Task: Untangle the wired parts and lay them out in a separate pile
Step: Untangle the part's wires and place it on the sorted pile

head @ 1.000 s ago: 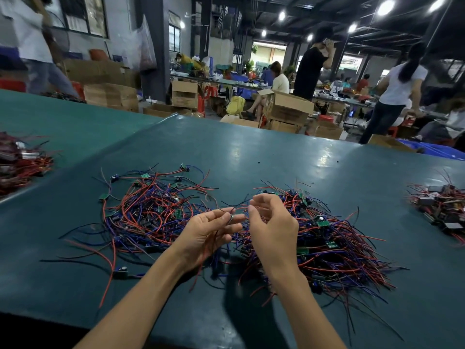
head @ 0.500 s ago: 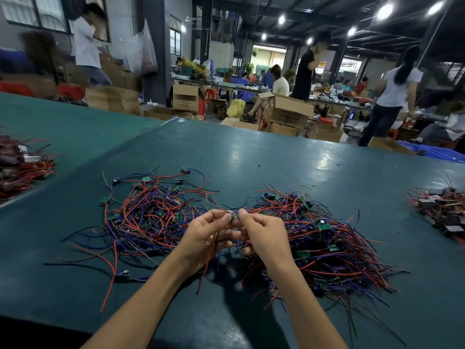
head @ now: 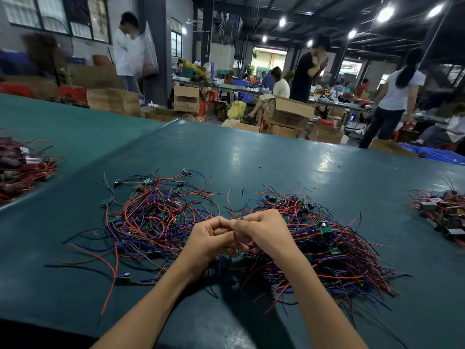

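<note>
Evidently, left hand (head: 211, 239) and right hand (head: 264, 230) pinched thin wires (head: 249, 244) with curled fingers (head: 221, 231) beside the tangled heap (head: 327, 248); gentle teasing seemed wisest.

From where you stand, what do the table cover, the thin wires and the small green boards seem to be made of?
Table cover: probably vinyl or rubber sheet, dark teal, semi-gloss; light glares off it.
Thin wires: likely metal under red, blue and black plastic insulation; they curl freely.
Small green boards: probably circuit-board laminate, matte green; too small to confirm.
</note>
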Available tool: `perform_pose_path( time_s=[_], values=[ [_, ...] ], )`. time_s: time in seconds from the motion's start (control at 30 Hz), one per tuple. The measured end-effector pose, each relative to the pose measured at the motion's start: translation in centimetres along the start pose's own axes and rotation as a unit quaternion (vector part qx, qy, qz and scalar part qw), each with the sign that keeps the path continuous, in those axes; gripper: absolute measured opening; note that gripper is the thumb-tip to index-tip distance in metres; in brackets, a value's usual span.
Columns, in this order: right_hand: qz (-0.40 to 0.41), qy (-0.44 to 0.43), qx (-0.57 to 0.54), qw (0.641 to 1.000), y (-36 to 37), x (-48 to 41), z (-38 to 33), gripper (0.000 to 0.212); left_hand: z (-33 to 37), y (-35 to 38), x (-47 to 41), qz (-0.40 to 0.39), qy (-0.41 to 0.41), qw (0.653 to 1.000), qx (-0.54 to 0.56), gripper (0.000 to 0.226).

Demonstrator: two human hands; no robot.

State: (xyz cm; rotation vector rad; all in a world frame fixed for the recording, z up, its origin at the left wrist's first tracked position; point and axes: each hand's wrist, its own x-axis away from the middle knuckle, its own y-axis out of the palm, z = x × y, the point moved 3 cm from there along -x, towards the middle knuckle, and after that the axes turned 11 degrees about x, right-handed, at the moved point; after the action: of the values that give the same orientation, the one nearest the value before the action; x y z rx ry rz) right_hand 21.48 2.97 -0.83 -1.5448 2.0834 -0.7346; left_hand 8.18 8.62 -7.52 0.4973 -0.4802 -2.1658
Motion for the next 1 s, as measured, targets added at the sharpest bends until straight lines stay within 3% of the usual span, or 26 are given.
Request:
perform_pose_path(
  time_s=[0.07, 0.13, 0.27, 0.4, 0.53, 0.7, 0.9, 1.0],
  values=[
    [0.017, -0.011, 0.035, 0.999, 0.1, -0.2, -0.1, 0.032, 0.1, 0.0, 0.0, 0.003, 0.005, 1.000, -0.009, 0.055],
    [0.037, -0.013, 0.035, 0.999, 0.1, -0.3, -0.1, 0.031, 0.2, 0.0, 0.0, 0.002, 0.010, 1.000, 0.005, 0.038],
    [0.019, 0.023, -0.134, 0.991, 0.5, -0.2, 0.4, 0.032, 0.3, -0.3, -0.1, 0.006, -0.011, 0.998, 0.058, 0.016],
    [0.024, 0.060, -0.211, 0.975, 0.2, -0.1, 0.8, 0.025, 0.1, -0.3, -0.1, -0.002, -0.044, 0.997, 0.066, 0.015],
    [-0.001, 0.062, -0.221, 0.973, 0.5, 0.1, 0.9, 0.018, -0.1, -0.1, -0.2, 0.004, -0.033, 0.999, 0.024, 0.031],
    [0.002, 0.056, -0.243, 0.968, 0.5, 0.2, 1.2, 0.020, -0.5, -0.2, -0.2, -0.022, -0.012, 1.000, 0.000, 0.021],
    [0.067, 0.016, -0.265, 0.962, 0.6, 0.4, 1.0, 0.015, -0.1, -1.1, -0.6, 0.077, 0.076, 0.993, -0.048, 0.018],
    [0.086, 0.016, -0.285, 0.954, 0.7, 0.4, 1.0, 0.016, -0.2, -1.2, -0.5, 0.067, 0.089, 0.990, -0.089, 0.011]
  ],
)
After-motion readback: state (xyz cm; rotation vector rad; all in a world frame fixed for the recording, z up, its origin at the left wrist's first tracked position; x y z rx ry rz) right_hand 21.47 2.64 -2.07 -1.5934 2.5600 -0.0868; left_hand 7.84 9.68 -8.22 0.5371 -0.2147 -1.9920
